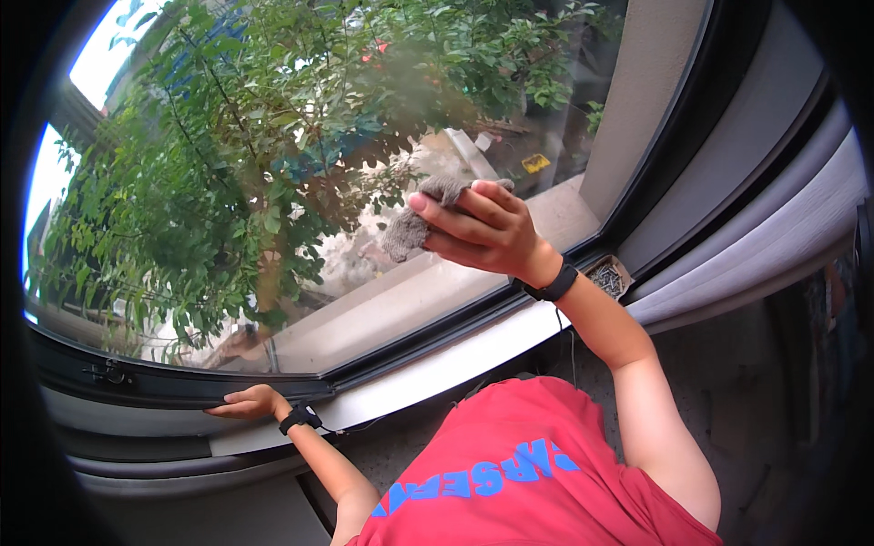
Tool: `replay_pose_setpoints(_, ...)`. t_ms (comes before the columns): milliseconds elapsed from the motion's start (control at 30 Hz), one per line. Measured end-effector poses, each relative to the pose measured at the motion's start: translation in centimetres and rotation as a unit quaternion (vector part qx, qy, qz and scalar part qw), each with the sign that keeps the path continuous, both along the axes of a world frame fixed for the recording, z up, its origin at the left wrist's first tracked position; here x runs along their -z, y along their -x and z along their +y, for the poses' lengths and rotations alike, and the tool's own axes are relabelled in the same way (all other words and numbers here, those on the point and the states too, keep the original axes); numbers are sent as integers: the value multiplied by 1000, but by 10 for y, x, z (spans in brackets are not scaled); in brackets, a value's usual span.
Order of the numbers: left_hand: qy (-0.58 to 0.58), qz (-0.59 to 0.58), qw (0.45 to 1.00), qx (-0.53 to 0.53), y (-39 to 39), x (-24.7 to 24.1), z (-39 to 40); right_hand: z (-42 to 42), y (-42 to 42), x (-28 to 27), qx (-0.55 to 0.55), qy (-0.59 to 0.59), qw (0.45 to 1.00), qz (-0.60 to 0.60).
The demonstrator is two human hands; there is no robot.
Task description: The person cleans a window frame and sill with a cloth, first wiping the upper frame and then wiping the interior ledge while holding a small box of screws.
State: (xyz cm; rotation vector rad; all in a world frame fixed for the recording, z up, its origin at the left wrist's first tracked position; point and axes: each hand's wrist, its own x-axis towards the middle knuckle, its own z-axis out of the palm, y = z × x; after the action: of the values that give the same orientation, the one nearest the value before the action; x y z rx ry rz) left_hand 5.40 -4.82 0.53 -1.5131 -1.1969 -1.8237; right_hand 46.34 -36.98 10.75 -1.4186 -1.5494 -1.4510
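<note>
My right hand point(481, 228), raised in front of the window pane point(328, 170), grips a crumpled grey-brown cloth point(407, 234). Parts of the cloth stick out between and below the fingers; whether it touches the glass I cannot tell. Lower left, my left hand point(246, 403) rests with its fingers at the dark window frame point(164, 389), and no object shows in it. Black bands are on both wrists. The underside of the left hand is hidden.
A small open box of screws or nails point(608, 278) stands in the sill's right corner. The white sill point(444, 351) runs below the frame. Light curtains point(744, 239) hang at the right. A window latch point(109, 372) is at the far left. Leafy branches show outside.
</note>
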Motion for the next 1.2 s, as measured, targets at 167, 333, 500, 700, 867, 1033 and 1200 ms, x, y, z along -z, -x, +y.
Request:
replay_pose_setpoints(167, 3, 19, 1000, -16, -1, 1, 1, -48, -91, -33, -13, -310, 916, 254)
replay_pose_setpoints(333, 6, 13, 1000, -21, -3, 6, 1, -90, -136, 70, 67, -402, 816, 411)
replay_pose_setpoints(500, -3, -2, 1000, -6, -5, 2, 3, -90, -132, 198, 46, -488, 656, 574)
replay_pose_setpoints(700, 14, -2, 1000, -2, -5, 10, 7, -65, -107, 220, 31, -544, 494, 677)
replay_pose_setpoints(867, 10, -4, 1000, 4, 6, 8, 5, -5, -23, 156, 61, -465, 560, 683)
replay_pose_setpoints(1033, 18, -10, 1000, 13, 1, 7, 3, 52, 68, 136, 12, -282, 806, 521)
replay_pose_setpoints(1200, 9, 0, 998, 68, -1, 6, 3, 95, 128, 198, -50, -35, 960, 274)
